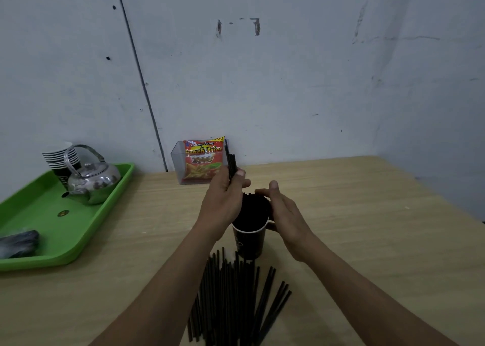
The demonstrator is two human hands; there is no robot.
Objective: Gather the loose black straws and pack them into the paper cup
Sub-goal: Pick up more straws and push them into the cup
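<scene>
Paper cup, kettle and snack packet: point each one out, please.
paper cup [248, 243], head view, dark outer wall below the rim.
kettle [95, 181], head view, shiny body.
snack packet [202, 162], head view, printed front.

We see loose straws [231, 293] black; straws in cup [253, 209] and held straws [231, 159] same black. Paper cup [249, 243] dark brown, white rim. Tray [78, 240] bright green. Kettle [91, 180] mirror silver. Stacked cups [59, 157] black, white rims. Snack packet [203, 159] red, yellow lettering. Table [367, 214] pale wood grain. Wall [288, 70] we read as grey-white, dark scuffs.
</scene>
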